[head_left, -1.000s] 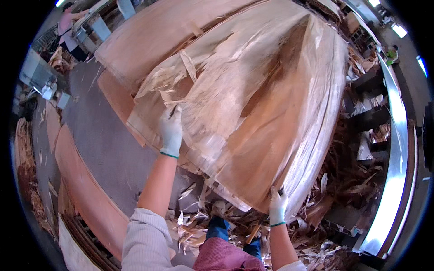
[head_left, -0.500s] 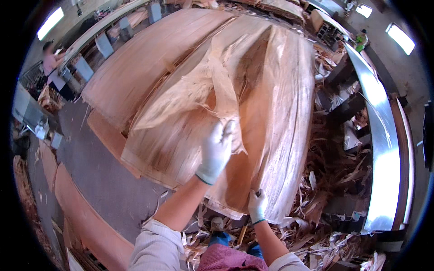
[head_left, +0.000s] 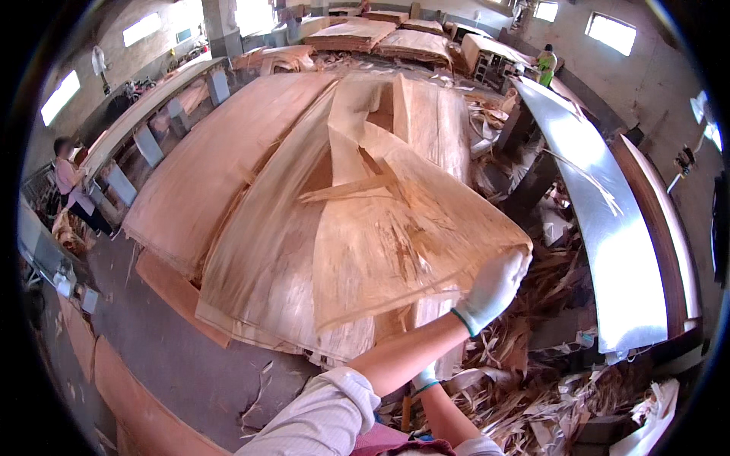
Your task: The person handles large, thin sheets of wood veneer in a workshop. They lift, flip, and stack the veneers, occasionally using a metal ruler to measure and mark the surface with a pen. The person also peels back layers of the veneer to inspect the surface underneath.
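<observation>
Largest item logged first: the broad stack of pale orange-brown wood veneer sheets [head_left: 228,182] fills the middle of the head view, running from near me up toward the far wall. I note a long grey metal-topped conveyor table [head_left: 601,228] along the right side of the stack, well apart from it.

On top of the stack lies a torn, curling thin veneer sheet [head_left: 395,243], light tan with splits and ragged edges; its near right corner is lifted off the pile and folded over.

Below that corner, a heap of loose veneer scraps and splinters [head_left: 547,395] covers the floor between the stack and the table. To the left, bare grey concrete floor [head_left: 175,365].

Two other people are visible: one in a pink top [head_left: 70,186] at the left edge, one in a bright green top [head_left: 546,67] at the far right, both well away.

Hands: my left hand [head_left: 496,285], in a white knit glove with a green cuff, is closed on the raised corner of the torn sheet, arm crossing over to the right. My right hand [head_left: 424,378], same glove, sits low under the left forearm at the stack's near edge; mostly hidden, so I cannot tell its grip. The hands are apart.
</observation>
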A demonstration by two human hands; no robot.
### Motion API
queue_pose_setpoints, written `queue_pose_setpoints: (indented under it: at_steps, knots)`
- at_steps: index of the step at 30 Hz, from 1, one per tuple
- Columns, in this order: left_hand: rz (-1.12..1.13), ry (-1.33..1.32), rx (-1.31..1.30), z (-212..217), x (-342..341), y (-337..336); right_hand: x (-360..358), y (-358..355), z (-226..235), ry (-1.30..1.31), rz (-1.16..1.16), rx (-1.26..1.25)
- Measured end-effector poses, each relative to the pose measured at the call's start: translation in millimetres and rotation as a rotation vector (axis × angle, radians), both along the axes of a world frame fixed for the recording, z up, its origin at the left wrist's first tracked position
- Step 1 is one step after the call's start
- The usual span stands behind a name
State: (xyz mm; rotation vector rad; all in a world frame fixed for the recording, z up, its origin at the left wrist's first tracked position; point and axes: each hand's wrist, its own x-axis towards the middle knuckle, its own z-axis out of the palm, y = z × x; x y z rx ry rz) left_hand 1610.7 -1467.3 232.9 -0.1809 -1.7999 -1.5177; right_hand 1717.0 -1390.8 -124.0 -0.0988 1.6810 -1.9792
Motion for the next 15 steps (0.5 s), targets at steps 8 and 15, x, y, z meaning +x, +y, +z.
queue_pose_setpoints:
  at_steps: [8, 15]
  knots:
    - [-0.022, -0.03, -0.331, 0.7, -46.0, 198.9, -31.3, 149.0, 49.3, -0.139, 0.065, -0.459]
    - [-0.722, 0.036, 0.449, 8.6, -81.3, 373.4, -46.3, 300.0, 142.7, 0.258, 0.304, -0.208]
